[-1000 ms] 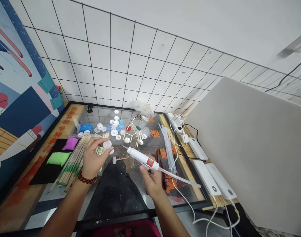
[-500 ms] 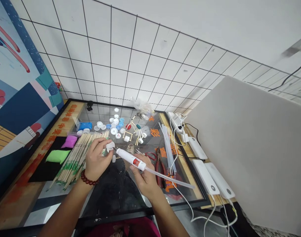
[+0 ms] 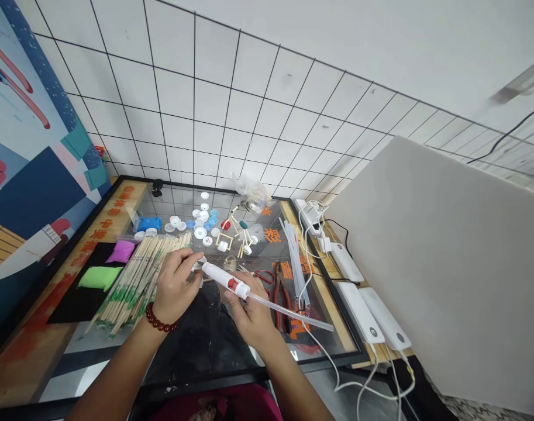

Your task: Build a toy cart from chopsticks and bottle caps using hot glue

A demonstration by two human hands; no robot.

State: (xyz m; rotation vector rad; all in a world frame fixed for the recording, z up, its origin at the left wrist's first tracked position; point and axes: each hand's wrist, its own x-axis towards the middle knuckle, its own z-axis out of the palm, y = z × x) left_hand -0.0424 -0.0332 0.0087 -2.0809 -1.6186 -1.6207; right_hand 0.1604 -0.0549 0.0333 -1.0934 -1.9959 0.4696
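White glue gun is gripped in right hand, fingers closed round its rear part; clear glue stick is held in its back end. White cap is pinched between thumb and fingers of left hand, raised over glass tabletop. Nozzle is pointed at the cap; contact cannot be told. Wooden sticks are bundled left of left hand. Loose caps, white and blue, are scattered past both hands, stick model placed beside. Pliers, red-handled, are laid right of right hand.
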